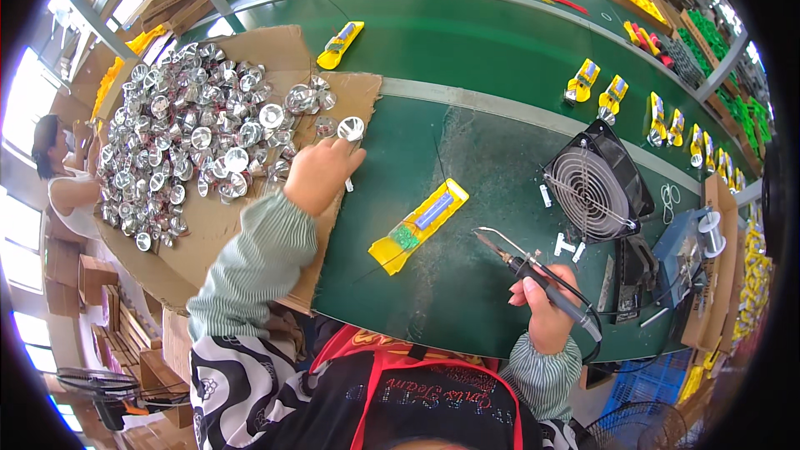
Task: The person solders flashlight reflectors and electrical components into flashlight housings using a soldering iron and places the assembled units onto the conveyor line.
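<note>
At the right edge of the cardboard, my left hand has its fingers closed at a small silver reflector cup, which shows just past the fingertips. My right hand grips a soldering iron with a thin bent metal tube beside its tip, which points left above the bench. Between my hands lies a yellow plastic housing, set at a slant. It carries a blue cell and a green circuit board, and thin wires stick out from its ends.
A heap of reflector cups covers the cardboard on the left. A black fan and a solder spool stand at right. Beyond a metal rail, several yellow assemblies lie on the green belt. Another person is at far left.
</note>
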`<state>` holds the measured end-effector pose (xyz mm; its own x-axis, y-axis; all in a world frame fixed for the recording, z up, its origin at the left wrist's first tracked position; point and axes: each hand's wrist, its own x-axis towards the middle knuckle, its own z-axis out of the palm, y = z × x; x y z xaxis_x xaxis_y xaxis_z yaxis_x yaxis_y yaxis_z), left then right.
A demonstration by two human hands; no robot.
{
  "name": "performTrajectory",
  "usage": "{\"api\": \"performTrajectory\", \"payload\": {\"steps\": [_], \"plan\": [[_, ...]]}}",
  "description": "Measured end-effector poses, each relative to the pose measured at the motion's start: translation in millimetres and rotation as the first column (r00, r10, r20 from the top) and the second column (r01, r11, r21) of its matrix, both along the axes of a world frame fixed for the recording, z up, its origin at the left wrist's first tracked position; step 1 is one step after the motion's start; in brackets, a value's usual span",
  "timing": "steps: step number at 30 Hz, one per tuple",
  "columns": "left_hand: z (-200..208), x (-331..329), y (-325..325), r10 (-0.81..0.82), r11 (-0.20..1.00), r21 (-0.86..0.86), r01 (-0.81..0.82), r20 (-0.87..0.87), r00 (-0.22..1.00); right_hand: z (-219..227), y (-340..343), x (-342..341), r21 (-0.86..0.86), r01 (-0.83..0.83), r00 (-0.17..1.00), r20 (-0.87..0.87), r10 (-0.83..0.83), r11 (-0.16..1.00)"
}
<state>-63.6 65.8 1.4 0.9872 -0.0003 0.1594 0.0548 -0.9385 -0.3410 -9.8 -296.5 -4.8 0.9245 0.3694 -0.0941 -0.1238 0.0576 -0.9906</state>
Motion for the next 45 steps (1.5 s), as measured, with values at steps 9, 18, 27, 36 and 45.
{"api": "performTrajectory", "payload": {"steps": [9,18,27,36,45], "plan": [[-7,26,22,-0.213,0.975,0.000,0.224,-0.318,0.924,0,1,-5,0.020,-0.024,1.000,-0.016,0.024,1.000],[9,-23,-30,0.127,0.561,-0.827,-0.027,0.053,0.990,-1,11,-4,0.041,-0.096,0.995,-0.029,0.097,0.995],[-23,-59,-76,0.183,0.418,-0.903,-0.098,-0.022,0.983,-2,41,-8,0.038,-0.253,0.967,0.055,0.251,0.967],[-26,-59,-87,0.161,0.458,-0.888,-0.047,0.030,0.987,-11,56,-9,0.062,-0.298,0.950,-0.073,0.302,0.952],[-26,-60,-86,0.162,0.453,-0.888,-0.076,-0.002,0.987,-16,61,-6,0.066,-0.314,0.944,-0.084,0.319,0.947]]}}
